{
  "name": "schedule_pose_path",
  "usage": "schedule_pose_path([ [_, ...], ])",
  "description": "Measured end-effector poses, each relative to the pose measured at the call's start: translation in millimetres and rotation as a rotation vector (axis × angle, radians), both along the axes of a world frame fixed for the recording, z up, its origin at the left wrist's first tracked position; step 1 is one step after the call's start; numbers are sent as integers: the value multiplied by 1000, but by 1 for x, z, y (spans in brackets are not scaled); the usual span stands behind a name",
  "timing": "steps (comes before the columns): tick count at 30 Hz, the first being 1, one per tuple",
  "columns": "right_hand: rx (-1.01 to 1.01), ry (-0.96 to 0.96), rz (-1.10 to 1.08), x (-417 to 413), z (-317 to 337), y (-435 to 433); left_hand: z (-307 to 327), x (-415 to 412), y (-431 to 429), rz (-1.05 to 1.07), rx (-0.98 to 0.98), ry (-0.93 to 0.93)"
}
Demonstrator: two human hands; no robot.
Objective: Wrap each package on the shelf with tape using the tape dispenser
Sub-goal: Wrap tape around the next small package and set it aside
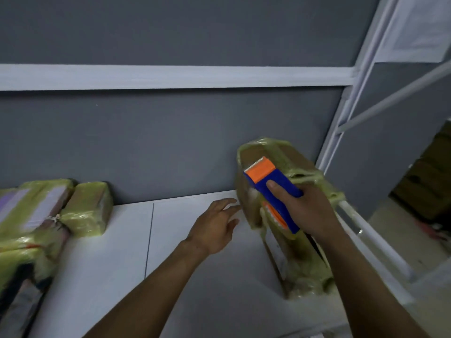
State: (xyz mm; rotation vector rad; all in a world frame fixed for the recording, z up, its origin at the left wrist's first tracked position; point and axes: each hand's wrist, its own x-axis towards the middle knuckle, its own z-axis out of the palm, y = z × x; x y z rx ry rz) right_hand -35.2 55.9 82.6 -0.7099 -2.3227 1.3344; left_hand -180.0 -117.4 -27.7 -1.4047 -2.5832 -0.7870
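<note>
Glossy plastic tape dispenser (273,181) (blue, orange)

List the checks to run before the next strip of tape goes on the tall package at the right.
1. Right hand grips the tape dispenser: ok.
2. Dispenser lies against the tall package, blade end up: ok.
3. Left hand steadies the package: cannot tell. The open fingers reach its left edge, but contact is blurred.
4. Tape end stuck to the package: cannot tell, it is hidden behind the dispenser.
5. Package sits steady on the shelf: cannot tell, the view is blurred.
6. The large package and small package are out of the way: ok, both lie far to the left.
</note>
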Motion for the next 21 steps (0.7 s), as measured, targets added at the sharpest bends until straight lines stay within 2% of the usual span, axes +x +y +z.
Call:
schedule_pose_path([
  [6, 71, -37, -57, 50, 8, 61, 17, 33, 76, -332, -84, -59],
  [10, -40, -38, -40, 74, -2, 89, 14, 55, 103, -489, -169, -161],
  [13, -35, -58, -53, 79, -11, 101, 7, 61, 109, -467, -122, -118],
  [15, -24, -76, -53, 80, -14, 104, -2, 61, 107, -421, -33, -20],
  [17, -34, -90, -14, 83, -15, 103, -7, 65, 102, -388, -35, 59],
  [21, -103, -51, 109, 89, -8, 94, -2, 87, 82, -286, -54, 40],
])
